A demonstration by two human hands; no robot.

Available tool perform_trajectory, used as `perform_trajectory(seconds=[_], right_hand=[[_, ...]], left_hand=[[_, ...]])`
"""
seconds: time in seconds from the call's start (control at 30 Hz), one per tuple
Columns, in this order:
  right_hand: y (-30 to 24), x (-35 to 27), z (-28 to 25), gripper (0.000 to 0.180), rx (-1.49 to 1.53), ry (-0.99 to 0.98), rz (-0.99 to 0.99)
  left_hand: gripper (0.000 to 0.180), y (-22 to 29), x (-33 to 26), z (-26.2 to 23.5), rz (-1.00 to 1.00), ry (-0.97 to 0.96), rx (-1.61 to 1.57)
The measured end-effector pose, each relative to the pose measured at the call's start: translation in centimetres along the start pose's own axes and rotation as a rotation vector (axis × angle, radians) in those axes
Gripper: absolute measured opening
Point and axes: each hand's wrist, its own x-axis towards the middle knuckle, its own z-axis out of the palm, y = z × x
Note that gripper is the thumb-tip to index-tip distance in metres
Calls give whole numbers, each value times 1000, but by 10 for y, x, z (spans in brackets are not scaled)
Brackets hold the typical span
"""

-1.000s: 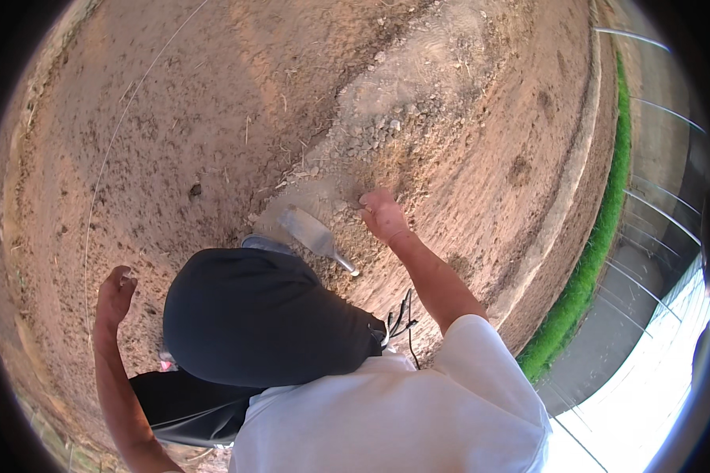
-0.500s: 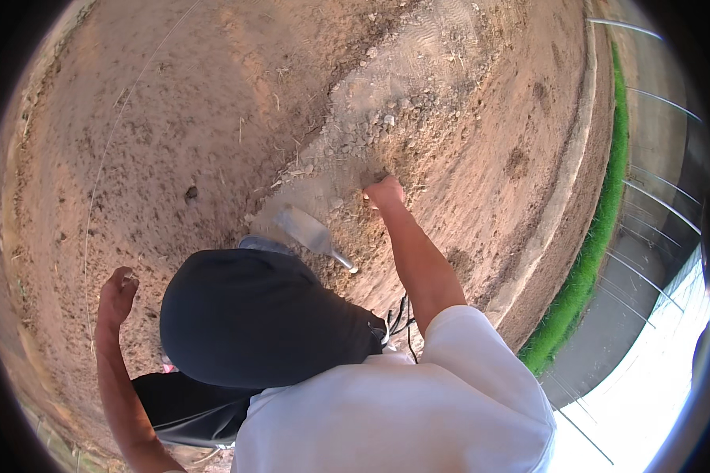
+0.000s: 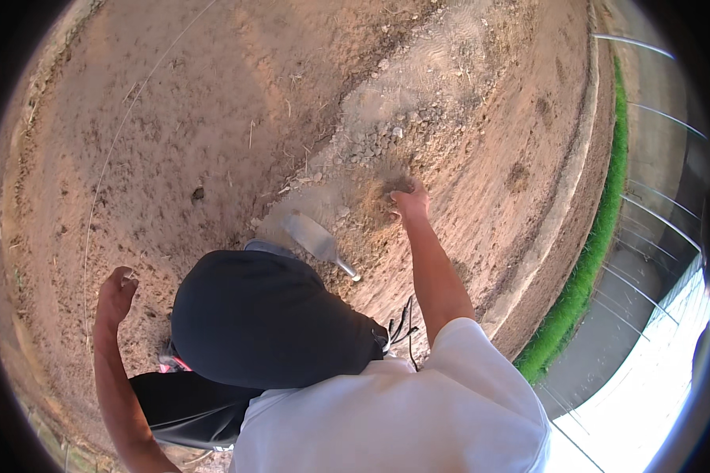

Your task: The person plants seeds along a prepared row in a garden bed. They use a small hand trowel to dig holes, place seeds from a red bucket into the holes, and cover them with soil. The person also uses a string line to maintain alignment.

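Observation:
My right hand (image 3: 411,201) reaches down to the loose soil ahead of me. Its fingers are apart over a dark, blurred patch of dirt, and I make out nothing held in them. A trowel (image 3: 311,235) with a wide, dusty metal blade and a short pale handle lies on the ground between that hand and my knee. My left hand (image 3: 117,295) hangs out to the left above bare soil. Its fingers are half curled with a gap to the thumb, and no held thing shows. The tip of my grey shoe (image 3: 268,247) shows past my dark-trousered knee (image 3: 268,315).
A strip of pale stones and crumbled earth (image 3: 371,142) runs away ahead. One thin string line (image 3: 122,130) stretches along the left. A dark clod (image 3: 198,192) lies left of the trowel. Right are a grass strip (image 3: 607,229) and thin rods (image 3: 663,213).
My right hand has shifted slightly right and its fingers have spread from a closed shape. My left hand stays about where it was. The view has moved a little; the trowel lies as before.

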Motion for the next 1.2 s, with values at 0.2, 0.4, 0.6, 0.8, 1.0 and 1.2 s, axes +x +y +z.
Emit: perform_trajectory(seconds=[0.2, 0.4, 0.6, 0.8, 1.0, 1.2], right_hand=[[-57, -20, 26, 90, -527, 6, -206], [-30, 28, 28, 89, -638, -186, -184], [-43, -9, 17, 85, -347, -298, 44], [-63, -37, -14, 79, -299, -351, 73], [-50, -2, -3, 81, -642, -136, -310], [-55, 33, 13, 91, -739, -189, -148]], left_hand=[[32, 9, -7, 0, 4, 14, 9], [33, 8, -5, -2, -47, -40, -21], [32, 8, -21, -7, -54, 20, 7], [33, 11, -22, -6, -63, -9, 34], [34, 10, -12, -3, -13, 13, 2], [34, 20, -1, 2, -31, -33, -28]])
